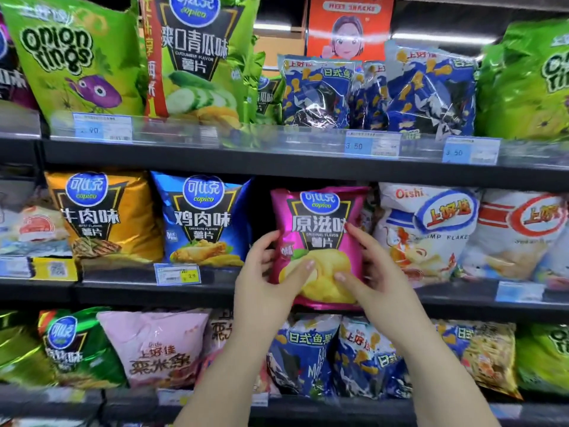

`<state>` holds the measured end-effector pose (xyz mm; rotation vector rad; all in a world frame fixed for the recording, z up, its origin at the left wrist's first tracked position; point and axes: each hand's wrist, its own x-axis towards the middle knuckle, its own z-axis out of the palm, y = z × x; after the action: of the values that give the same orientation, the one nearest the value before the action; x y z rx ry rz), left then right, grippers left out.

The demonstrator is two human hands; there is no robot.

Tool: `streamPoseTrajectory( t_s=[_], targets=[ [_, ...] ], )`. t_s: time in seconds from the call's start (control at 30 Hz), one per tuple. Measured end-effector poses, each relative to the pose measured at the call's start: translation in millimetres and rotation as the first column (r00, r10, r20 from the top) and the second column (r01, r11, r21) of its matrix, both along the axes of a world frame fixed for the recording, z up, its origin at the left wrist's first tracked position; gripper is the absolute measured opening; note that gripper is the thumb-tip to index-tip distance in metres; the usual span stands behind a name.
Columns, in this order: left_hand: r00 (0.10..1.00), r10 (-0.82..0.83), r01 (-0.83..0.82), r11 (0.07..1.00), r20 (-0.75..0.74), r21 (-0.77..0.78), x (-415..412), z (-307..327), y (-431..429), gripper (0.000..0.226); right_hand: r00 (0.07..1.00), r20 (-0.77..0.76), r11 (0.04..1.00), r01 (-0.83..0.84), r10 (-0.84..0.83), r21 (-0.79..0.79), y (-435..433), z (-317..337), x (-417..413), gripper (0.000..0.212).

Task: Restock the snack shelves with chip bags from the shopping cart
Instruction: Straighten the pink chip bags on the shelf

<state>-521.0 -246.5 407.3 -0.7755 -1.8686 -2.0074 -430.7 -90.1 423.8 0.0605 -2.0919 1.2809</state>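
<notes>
A magenta Copico chip bag (320, 229) stands upright on the middle shelf (215, 288), between a blue Copico bag (203, 220) and a white Oishi shrimp flakes bag (431, 229). My left hand (268, 272) grips the magenta bag's lower left edge, thumb on its front. My right hand (369, 266) grips its lower right side, thumb on the front and fingers round the edge. The shopping cart is out of view.
The top shelf (277, 155) holds green onion rings, a green cucumber Copico bag (197, 57) and blue fish-snack bags (317, 90). An orange Copico bag (98, 217) stands left on the middle shelf. The lower shelf carries pink, blue and green bags. Price tags line the shelf edges.
</notes>
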Motion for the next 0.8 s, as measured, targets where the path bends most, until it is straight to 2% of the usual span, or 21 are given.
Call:
streamPoseTrajectory(
  t_s=[0.13,0.27,0.4,0.6,0.8],
  targets=[
    [0.999,-0.032,0.033,0.999,0.031,-0.035,-15,19,2,0.052,0.999,-0.036,1.0,0.018,-0.018,-0.007,6,14,-15,0.069],
    [0.998,-0.036,0.04,0.994,0.042,-0.105,-38,32,13,0.061,0.999,-0.039,1.0,0.025,-0.026,-0.009,12,22,-40,0.073],
    [0.997,-0.035,0.046,0.98,0.064,-0.191,-58,39,28,0.064,0.996,0.016,0.995,0.09,-0.091,0.053,16,27,-69,0.081],
    [0.993,0.087,-0.054,0.933,0.077,-0.357,-74,28,32,0.071,0.984,0.16,0.996,0.065,-0.073,0.056,27,19,-93,0.082],
    [0.99,0.117,-0.079,0.921,0.077,-0.381,-84,36,34,0.067,0.976,0.175,0.991,0.133,-0.131,0.004,30,28,-109,0.094]
  ],
)
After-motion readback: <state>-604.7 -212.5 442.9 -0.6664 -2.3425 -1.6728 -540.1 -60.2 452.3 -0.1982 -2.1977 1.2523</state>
